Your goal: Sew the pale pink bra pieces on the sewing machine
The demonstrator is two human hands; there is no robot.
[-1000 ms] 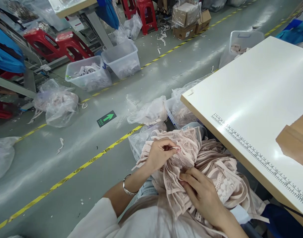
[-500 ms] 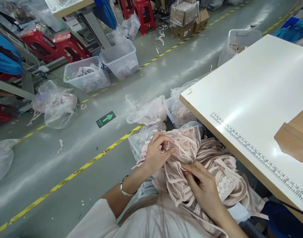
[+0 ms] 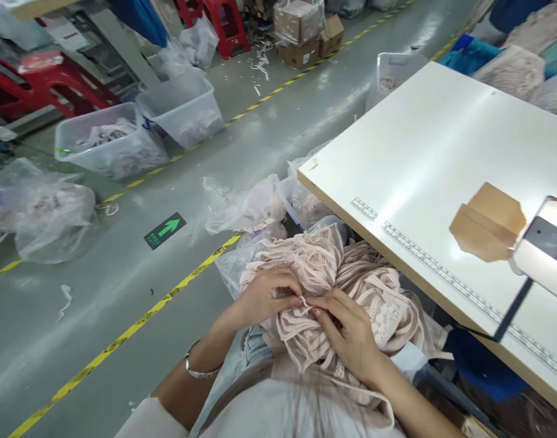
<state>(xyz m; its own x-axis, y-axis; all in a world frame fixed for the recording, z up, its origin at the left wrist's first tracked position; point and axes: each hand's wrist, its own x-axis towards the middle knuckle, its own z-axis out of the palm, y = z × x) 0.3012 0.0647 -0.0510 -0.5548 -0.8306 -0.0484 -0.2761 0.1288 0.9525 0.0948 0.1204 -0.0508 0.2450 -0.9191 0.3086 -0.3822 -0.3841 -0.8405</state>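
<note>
Head view, left to right. Far left of the fingers, on the floor: a clear bag (image 3: pixel 45 213) stuffed with pale fabric, red stools (image 3: pixel 41 79) behind it, then two clear bins (image 3: pixel 105 143) side by side, fabric inside. Arrow sticker (image 3: pixel 165 230) on the floor up-left of the fingers, just above a yellow line (image 3: pixel 123 331) that runs diagonally past the left wrist. Bracelet (image 3: pixel 199 369) on that wrist.

Left hand (image 3: pixel 260 298) rests on top of the lace (image 3: pixel 374 292), fingers (image 3: pixel 283 285) curled in, thumb and fingertips closed on a thin strip of it. The lace is a pink bunched pile in the person's lap, under both hands and spreading right of the fingers up to the table edge.

Right hand (image 3: pixel 351 337) comes in from lower right, thumb and forefinger pinched on the same strip. Its fingertips are touching or all but touching the left's (too tight to tell which). The other right fingers are loosely bent over the pile.

Above the fingers are crumpled bags (image 3: pixel 242 204) on the floor, with boxes (image 3: pixel 301 30) far up.

Right of the fingers: white table (image 3: pixel 442 140), a printed ruler (image 3: pixel 442 281) along its near edge, a cardboard piece (image 3: pixel 488 222) lying beyond the ruler, and a white device (image 3: pixel 545 249) at the far right, partly cut off by the frame.
</note>
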